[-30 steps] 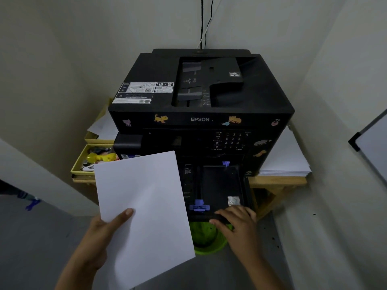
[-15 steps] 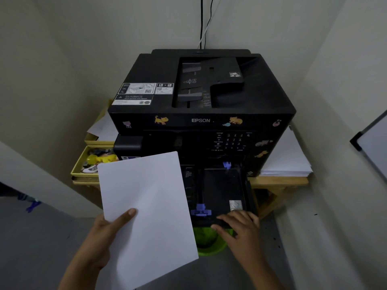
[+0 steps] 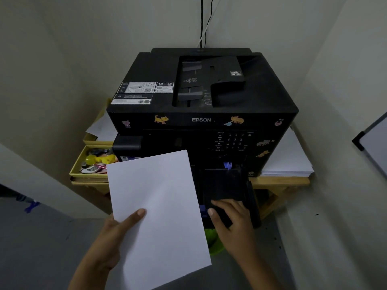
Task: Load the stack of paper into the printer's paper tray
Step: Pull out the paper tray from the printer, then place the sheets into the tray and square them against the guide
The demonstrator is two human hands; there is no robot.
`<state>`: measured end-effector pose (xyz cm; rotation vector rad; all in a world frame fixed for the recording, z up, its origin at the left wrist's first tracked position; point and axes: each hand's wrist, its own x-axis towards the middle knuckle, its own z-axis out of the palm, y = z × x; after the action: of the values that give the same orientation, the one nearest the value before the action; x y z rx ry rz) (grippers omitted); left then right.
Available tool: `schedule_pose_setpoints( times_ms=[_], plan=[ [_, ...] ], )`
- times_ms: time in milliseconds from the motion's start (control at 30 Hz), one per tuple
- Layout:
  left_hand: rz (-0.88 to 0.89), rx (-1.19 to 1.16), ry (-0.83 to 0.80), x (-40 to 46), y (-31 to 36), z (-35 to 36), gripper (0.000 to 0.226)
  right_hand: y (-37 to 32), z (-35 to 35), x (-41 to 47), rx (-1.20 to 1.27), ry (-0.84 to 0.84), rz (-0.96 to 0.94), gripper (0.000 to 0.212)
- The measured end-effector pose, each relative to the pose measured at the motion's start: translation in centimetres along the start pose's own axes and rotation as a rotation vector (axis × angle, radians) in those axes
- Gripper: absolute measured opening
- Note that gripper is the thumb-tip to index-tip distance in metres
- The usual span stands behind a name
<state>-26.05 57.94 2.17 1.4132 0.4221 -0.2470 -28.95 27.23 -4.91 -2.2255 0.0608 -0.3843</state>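
Note:
A black Epson printer point(image 3: 201, 97) stands on a wooden table in a corner. Its black paper tray point(image 3: 224, 185) is pulled out at the front, with blue guides at its far and near ends. My left hand point(image 3: 111, 239) holds a white stack of paper point(image 3: 159, 210) by its lower left edge, thumb on top, left of the tray. My right hand point(image 3: 232, 218) grips the tray's front edge, fingers over the lip. The paper hides the tray's left part.
A second pile of white paper point(image 3: 287, 162) lies on the wooden table point(image 3: 278, 181) right of the printer. Yellow trays point(image 3: 92, 164) with small items sit at the left. A green bin point(image 3: 213, 241) stands under the tray. Walls close in on both sides.
The tray has slid further out toward me with my right hand on its front edge. The paper stack in my left hand has shifted slightly right and up.

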Motion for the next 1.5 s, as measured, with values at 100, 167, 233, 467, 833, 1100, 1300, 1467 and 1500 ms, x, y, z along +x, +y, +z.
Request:
schedule_pose_setpoints(
  times_ms=[100,167,233,467,833,1100,1300,1467,1500],
  plan=[
    [0.006,-0.017,-0.023,-0.1,-0.1,0.9,0.085,-1.7,0.0,0.6,0.211,-0.066,0.091,0.030],
    [0.004,-0.025,-0.042,0.0,-0.3,1.5,0.073,-2.6,0.1,0.7,0.261,-0.095,0.099,0.029],
    [0.008,-0.030,-0.041,0.0,-0.4,2.0,0.056,-3.1,0.3,0.7,0.284,-0.101,0.105,0.030],
    [0.013,-0.035,-0.002,0.3,-1.3,3.3,0.048,-3.7,1.4,-0.5,0.185,0.083,0.123,0.047],
    [0.028,-0.048,0.033,-0.1,-1.7,5.1,0.042,-4.0,2.2,-0.6,-0.026,0.261,0.072,0.043],
    [0.013,-0.076,0.043,-0.2,-1.9,6.2,0.094,-3.6,2.2,-0.5,-0.181,0.329,0.006,0.044],
    [0.007,-0.071,0.034,-0.3,-2.1,6.3,0.062,-3.1,2.2,-0.4,-0.245,0.364,-0.020,0.043],
    [-0.017,-0.054,0.054,-0.3,-2.2,6.3,0.035,-3.6,2.2,-0.5,-0.083,0.351,-0.010,0.034],
    [-0.019,-0.050,0.052,-0.4,-2.2,6.3,0.034,-3.7,2.0,-0.4,-0.013,0.314,0.003,0.033]
  ],
)
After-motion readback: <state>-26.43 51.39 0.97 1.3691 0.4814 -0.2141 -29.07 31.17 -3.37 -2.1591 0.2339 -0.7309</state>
